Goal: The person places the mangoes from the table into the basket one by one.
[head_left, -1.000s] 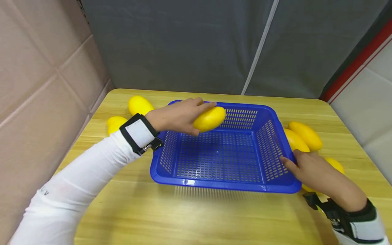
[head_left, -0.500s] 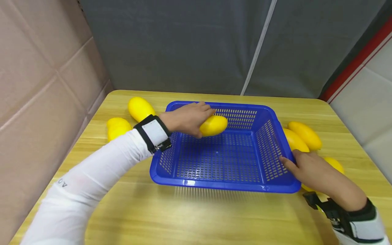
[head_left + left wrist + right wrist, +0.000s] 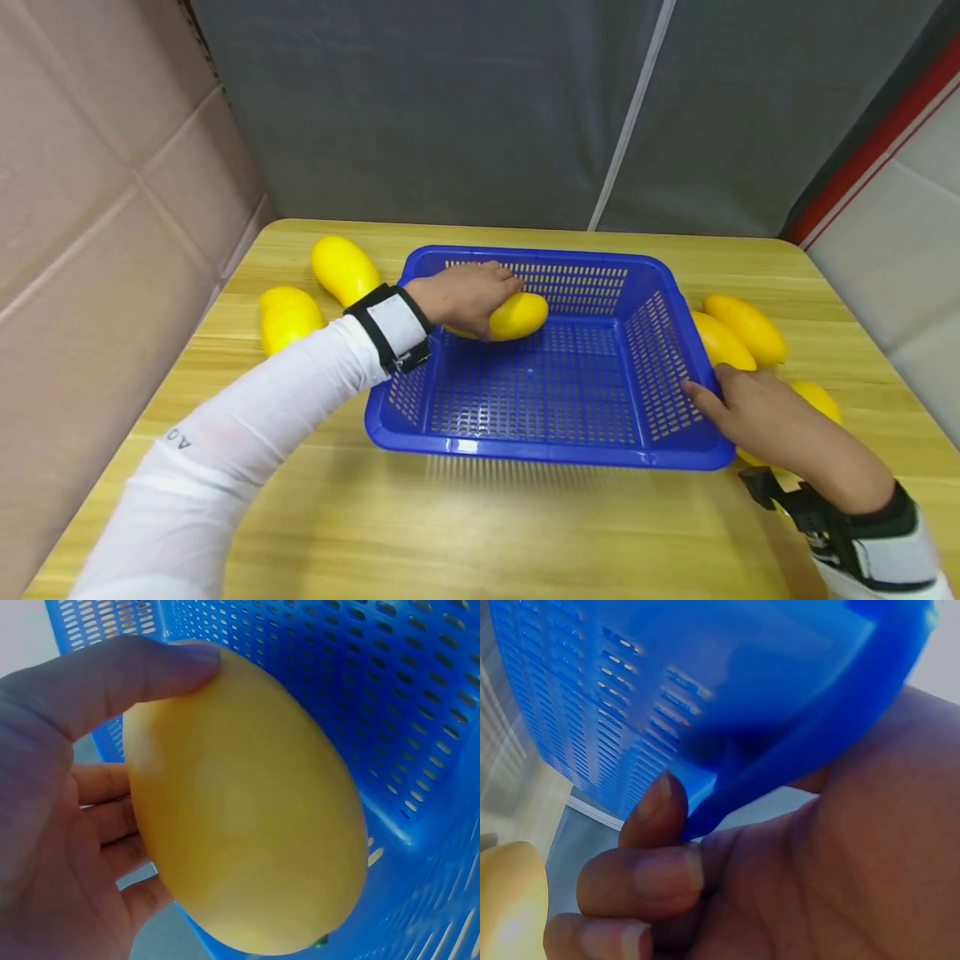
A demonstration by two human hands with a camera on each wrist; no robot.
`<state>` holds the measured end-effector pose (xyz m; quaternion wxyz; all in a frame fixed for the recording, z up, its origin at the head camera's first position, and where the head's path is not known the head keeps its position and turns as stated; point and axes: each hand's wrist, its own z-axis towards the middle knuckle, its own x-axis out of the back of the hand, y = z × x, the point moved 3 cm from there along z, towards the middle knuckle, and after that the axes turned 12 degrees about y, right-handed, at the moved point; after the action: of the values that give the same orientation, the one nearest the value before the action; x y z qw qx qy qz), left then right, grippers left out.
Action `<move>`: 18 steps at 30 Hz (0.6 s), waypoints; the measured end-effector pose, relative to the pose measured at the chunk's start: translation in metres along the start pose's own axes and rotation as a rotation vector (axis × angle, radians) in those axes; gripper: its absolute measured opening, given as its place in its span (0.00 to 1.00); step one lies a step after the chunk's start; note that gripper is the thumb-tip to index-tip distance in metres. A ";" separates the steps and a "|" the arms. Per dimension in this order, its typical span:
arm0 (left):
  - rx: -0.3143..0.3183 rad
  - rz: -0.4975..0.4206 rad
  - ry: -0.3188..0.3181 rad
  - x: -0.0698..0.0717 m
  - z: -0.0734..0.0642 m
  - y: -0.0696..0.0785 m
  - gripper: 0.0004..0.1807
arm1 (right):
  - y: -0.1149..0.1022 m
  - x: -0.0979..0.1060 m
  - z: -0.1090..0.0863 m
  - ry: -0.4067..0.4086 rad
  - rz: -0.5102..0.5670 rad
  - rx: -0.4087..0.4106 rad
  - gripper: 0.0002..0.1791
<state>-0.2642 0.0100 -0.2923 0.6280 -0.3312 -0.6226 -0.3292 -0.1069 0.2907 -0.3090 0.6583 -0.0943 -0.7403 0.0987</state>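
A yellow mango (image 3: 521, 317) is gripped in my left hand (image 3: 468, 298), inside the left part of the blue plastic basket (image 3: 551, 460). In the left wrist view the thumb lies over one end of the mango (image 3: 247, 802) and the fingers curl behind it. My right hand (image 3: 765, 417) holds the basket's right rim, thumb on the inner side. Seen from the right wrist, curled fingers hook under the blue rim (image 3: 810, 742) from outside. Whether the mango touches the basket floor, I cannot tell.
Two mangoes lie left of the basket, one mango (image 3: 345, 268) behind the other mango (image 3: 288, 318). Several more, such as the mango (image 3: 746, 327), lie right of it, partly behind my right hand. A grey curtain (image 3: 450, 117) hangs behind the wooden table (image 3: 480, 533).
My left hand has moved right and down into the basket, carrying the mango lower. The right hand has stayed on the rim, and the basket has barely moved.
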 end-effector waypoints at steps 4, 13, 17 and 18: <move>0.021 0.001 -0.037 -0.006 0.003 -0.002 0.47 | -0.001 -0.001 0.000 -0.010 -0.005 0.001 0.32; 0.047 0.044 -0.096 -0.016 0.002 -0.003 0.51 | -0.001 -0.001 0.002 -0.035 0.006 -0.016 0.32; 0.038 0.062 -0.117 -0.019 0.000 -0.001 0.48 | -0.001 -0.001 0.002 -0.040 0.006 -0.012 0.33; 0.036 0.070 -0.124 -0.019 0.000 -0.001 0.48 | -0.001 -0.001 0.002 -0.038 0.005 -0.010 0.33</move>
<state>-0.2648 0.0096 -0.3114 0.6053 -0.3610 -0.6540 -0.2748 -0.1088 0.2890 -0.3097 0.6432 -0.0977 -0.7530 0.0985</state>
